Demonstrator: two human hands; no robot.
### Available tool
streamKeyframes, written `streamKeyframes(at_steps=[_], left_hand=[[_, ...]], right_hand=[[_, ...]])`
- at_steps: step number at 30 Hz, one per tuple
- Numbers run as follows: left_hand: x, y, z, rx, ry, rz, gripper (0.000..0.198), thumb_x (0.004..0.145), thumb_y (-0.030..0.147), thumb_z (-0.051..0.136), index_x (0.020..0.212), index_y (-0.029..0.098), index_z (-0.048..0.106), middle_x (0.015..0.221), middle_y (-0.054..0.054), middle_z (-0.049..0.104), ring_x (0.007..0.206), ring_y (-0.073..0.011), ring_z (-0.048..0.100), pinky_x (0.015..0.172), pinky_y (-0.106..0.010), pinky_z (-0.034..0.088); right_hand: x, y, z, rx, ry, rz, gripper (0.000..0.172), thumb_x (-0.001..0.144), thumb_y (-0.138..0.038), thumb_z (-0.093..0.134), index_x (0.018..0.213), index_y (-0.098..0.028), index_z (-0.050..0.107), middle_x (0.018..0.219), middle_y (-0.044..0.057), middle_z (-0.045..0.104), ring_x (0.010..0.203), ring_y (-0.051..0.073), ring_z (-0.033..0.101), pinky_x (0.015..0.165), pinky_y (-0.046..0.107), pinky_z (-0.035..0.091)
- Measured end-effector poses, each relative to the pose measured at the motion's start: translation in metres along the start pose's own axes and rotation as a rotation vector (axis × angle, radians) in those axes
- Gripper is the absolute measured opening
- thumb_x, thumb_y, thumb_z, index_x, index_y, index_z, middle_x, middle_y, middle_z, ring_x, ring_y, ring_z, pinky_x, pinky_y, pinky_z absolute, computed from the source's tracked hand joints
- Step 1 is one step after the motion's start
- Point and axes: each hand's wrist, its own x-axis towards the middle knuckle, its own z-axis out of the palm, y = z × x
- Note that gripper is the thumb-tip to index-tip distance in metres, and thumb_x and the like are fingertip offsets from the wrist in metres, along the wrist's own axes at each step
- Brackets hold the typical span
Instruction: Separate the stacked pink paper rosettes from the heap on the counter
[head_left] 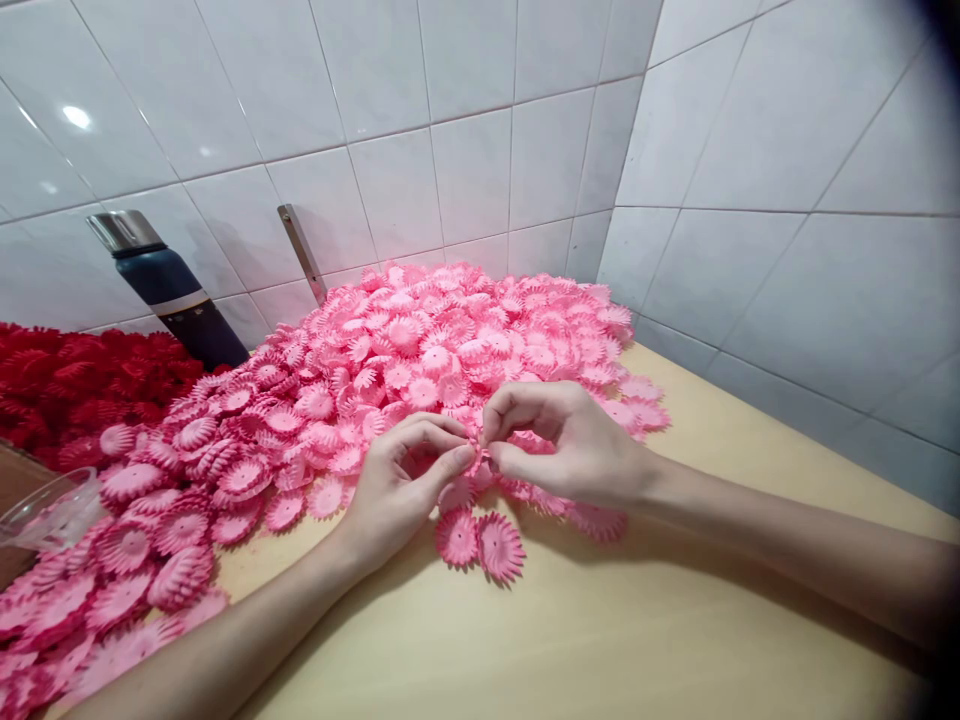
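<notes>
Both hands meet just in front of a large heap of pink scalloped fabric flower pieces (420, 340). My left hand (409, 470) is closed, thumb and fingers pinched together at the fingertips. My right hand (562, 440) is pinched the same way, its fingertips almost touching the left ones. Whatever sits between the fingertips is too small to make out. Below them on the table lie two pink flower pieces side by side, a smaller one (457, 537) and a larger one (500, 548), each with a tiny dark centre.
Red flower pieces (82, 385) are piled at the left. Behind them leans a dark blue bottle (176, 290) with a metal cap. A clear plastic cup (52, 510) lies at the left edge. White tiled walls (465, 170) border the pale yellow table (600, 620) behind and at right.
</notes>
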Motion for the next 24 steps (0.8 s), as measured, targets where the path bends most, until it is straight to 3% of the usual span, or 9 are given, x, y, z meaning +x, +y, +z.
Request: streamKeyframes(at_steps=[3, 9, 16, 24], left_hand=[[0.0006, -0.0003, -0.0007, 0.017, 0.002, 0.019, 0.007, 0.08, 0.021, 0.069, 0.075, 0.017, 0.07, 0.094, -0.006, 0.066, 0.09, -0.0156, 0.062, 0.082, -0.026, 0.049], [0.002, 0.0003, -0.0009, 0.001, 0.031, -0.014, 0.008, 0.079, 0.02, 0.07, 0.072, 0.017, 0.07, 0.094, -0.006, 0.066, 0.091, -0.0158, 0.062, 0.081, -0.025, 0.049], [0.0021, -0.0011, -0.0021, -0.061, 0.031, -0.025, 0.008, 0.079, 0.02, 0.07, 0.071, 0.017, 0.069, 0.094, -0.006, 0.065, 0.092, -0.017, 0.061, 0.082, -0.026, 0.048], [0.0029, -0.0006, -0.0014, -0.061, 0.031, -0.043, 0.008, 0.079, 0.02, 0.069, 0.072, 0.017, 0.07, 0.094, -0.006, 0.067, 0.092, -0.0174, 0.062, 0.083, -0.027, 0.049]], right_hand=[[-0.0009, -0.0027, 0.0002, 0.057, -0.043, 0.001, 0.005, 0.077, -0.017, 0.066, 0.081, -0.016, 0.063, 0.078, 0.004, 0.067, 0.072, 0.015, 0.066, 0.065, 0.028, 0.055], [0.0, 0.0, -0.0007, 0.188, -0.048, 0.095, 0.017, 0.076, -0.029, 0.073, 0.082, -0.016, 0.064, 0.079, 0.004, 0.069, 0.074, 0.017, 0.068, 0.067, 0.03, 0.057], [0.0032, 0.0053, -0.0063, 0.283, -0.103, 0.198, 0.023, 0.073, -0.031, 0.076, 0.085, -0.016, 0.064, 0.073, 0.003, 0.071, 0.074, 0.017, 0.069, 0.072, 0.031, 0.056], [0.0032, 0.0019, -0.0067, 0.301, -0.094, 0.213, 0.02, 0.073, -0.03, 0.076, 0.08, -0.016, 0.064, 0.066, 0.001, 0.07, 0.067, 0.014, 0.068, 0.065, 0.027, 0.054]])
